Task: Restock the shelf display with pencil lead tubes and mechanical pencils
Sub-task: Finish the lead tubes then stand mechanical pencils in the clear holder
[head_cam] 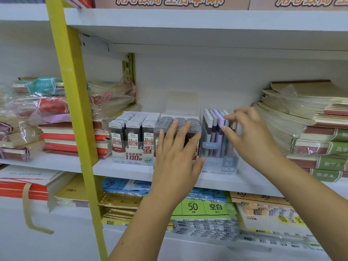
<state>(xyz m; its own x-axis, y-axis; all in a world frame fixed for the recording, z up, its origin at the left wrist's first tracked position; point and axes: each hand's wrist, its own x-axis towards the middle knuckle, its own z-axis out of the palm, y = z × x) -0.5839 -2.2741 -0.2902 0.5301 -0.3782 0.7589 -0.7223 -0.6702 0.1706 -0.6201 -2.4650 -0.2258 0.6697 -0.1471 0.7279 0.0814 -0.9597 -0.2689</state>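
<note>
Evidently you are on the pencil half of the job. Two lead boxes stand on the white shelf (122, 169), both looking full, with the clear pencil box (212, 147) just beside them on the right.

Your left hand (177, 149) lies flat over the front and tube tops of the middle lead box (181, 121). Its fingers are straight and spread, bracing the box and gripping nothing.

Your right hand (252, 136) comes in from the right. Thumb and forefinger close on the cap of a blue pencil (227, 125) among the packed pencils. It reads as a light pinch, though blur leaves some doubt.

The left lead box (131, 142), marked 0.5 HB, stands untouched near the yellow upright (75, 110).

My judgement is that the next move is to seat that pencil straight down into its place. The pencils stand close together, so a sideways push would likely tilt its neighbours. Keep the left hand bracing, since the clear box looks light and could slide. Mind the wrapped notebook stack (301, 129) close by your right wrist.
</note>
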